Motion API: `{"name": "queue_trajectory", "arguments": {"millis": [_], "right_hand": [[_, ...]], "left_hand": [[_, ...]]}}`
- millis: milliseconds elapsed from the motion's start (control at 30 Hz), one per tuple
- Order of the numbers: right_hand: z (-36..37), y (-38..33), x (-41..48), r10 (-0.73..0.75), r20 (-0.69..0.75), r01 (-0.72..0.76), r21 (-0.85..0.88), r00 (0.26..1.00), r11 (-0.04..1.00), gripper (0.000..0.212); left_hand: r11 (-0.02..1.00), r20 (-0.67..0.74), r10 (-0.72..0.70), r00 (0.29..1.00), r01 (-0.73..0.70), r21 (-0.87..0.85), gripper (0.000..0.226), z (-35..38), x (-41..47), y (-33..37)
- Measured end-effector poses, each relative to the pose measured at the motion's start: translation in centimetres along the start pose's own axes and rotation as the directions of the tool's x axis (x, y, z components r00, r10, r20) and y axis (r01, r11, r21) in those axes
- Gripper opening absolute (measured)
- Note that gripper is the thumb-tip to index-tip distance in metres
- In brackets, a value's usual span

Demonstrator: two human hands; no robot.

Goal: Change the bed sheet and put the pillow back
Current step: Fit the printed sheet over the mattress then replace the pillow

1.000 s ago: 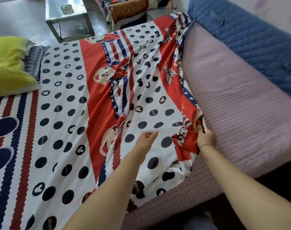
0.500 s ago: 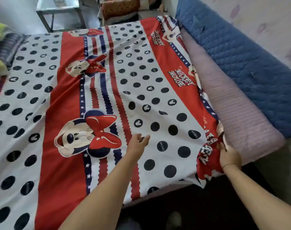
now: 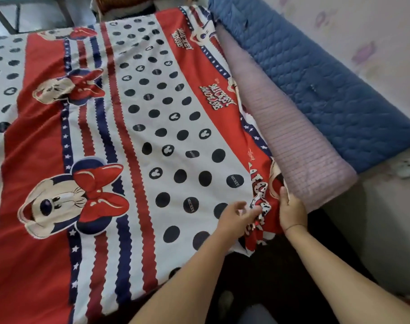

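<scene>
1. My right hand grips the bunched red corner of the bed sheet at the near edge of the bed, thumb on top of the cloth. My left hand is open with relaxed fingers, its fingertips just at the same bunch.
2. The sheet lies spread over most of the bed, but a strip of pink mattress pad shows bare along the side by the blue quilted cover.
3. As I judge it, the step is to draw this corner across that bare strip. I should pull low and sideways toward the blue cover, not upward, so the rest of the sheet does not lift or slide.
4. My left hand should open out the crumpled fold, so the hem runs straight before the corner goes down.
5. The printed stripes are a good guide: they should run parallel to the bed's long edge.
6. The pillow is not in view; it comes last.
</scene>
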State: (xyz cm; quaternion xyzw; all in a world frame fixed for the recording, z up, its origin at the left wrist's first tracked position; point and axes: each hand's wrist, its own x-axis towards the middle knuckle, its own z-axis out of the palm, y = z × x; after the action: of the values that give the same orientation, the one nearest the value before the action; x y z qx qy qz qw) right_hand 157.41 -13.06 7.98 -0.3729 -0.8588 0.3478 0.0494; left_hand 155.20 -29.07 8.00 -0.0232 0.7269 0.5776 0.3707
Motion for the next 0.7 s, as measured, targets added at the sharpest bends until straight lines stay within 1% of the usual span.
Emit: {"name": "queue_trajectory", "arguments": {"millis": [67,133,200,300,367,400,467,533,567,633,700], "right_hand": [[-1.2,0.9,0.4,0.005,-0.038,-0.006,-0.02,0.999,1.0,0.051],[-2.9,2.3,0.8,0.039,-0.053,-0.041,-0.04,0.998,0.998,0.049],[-4.7,4.1,1.6,0.074,-0.065,-0.08,-0.087,0.995,0.993,0.05],[-7.8,7.2,3.4,0.1,-0.113,-0.116,-0.147,0.989,0.982,0.047],[-10.1,9.0,4.8,0.089,-0.104,-0.109,-0.201,0.991,0.974,0.043],[-11.1,9.9,5.7,0.079,-0.083,-0.096,-0.235,0.993,0.967,0.042],[-13.0,11.3,7.3,0.051,-0.041,-0.061,-0.286,0.998,0.956,0.04],[-14.5,12.7,8.9,0.024,0.013,-0.018,-0.333,1.0,0.943,0.04],[-15.0,13.6,9.6,-0.005,0.05,0.023,-0.368,0.999,0.929,0.041],[-15.8,15.2,10.8,-0.018,0.124,0.068,-0.414,0.992,0.908,0.043],[-16.3,16.5,11.6,-0.012,0.175,0.091,-0.454,0.984,0.886,0.043]], "left_hand": [[0.999,0.004,0.041,0.999,-0.041,-0.005,0.051,2.3,0.6,0.7],[0.995,-0.023,0.07,0.997,-0.068,0.071,0.031,4.2,1.6,0.9],[0.989,-0.056,0.054,0.997,-0.046,0.137,0.016,6.0,2.5,0.8],[0.987,-0.08,0.005,0.997,0.008,0.16,0.01,9.4,3.7,0.5],[0.99,-0.114,-0.018,0.993,0.034,0.136,0.009,11.7,4.4,0.2],[0.989,-0.13,-0.013,0.991,0.032,0.147,0.015,12.9,4.6,0.3],[0.985,-0.148,0.016,0.989,0.01,0.173,0.038,15.1,5.0,0.5],[0.965,-0.119,0.057,0.991,-0.024,0.26,0.061,16.9,5.4,0.3],[0.932,-0.087,0.084,0.993,-0.047,0.358,0.071,17.6,5.6,0.0],[0.802,-0.021,0.129,0.991,-0.092,0.59,0.084,19.0,5.8,-0.8],[0.68,0.012,0.145,0.989,-0.108,0.725,0.085,20.1,6.0,-2.3]]}}
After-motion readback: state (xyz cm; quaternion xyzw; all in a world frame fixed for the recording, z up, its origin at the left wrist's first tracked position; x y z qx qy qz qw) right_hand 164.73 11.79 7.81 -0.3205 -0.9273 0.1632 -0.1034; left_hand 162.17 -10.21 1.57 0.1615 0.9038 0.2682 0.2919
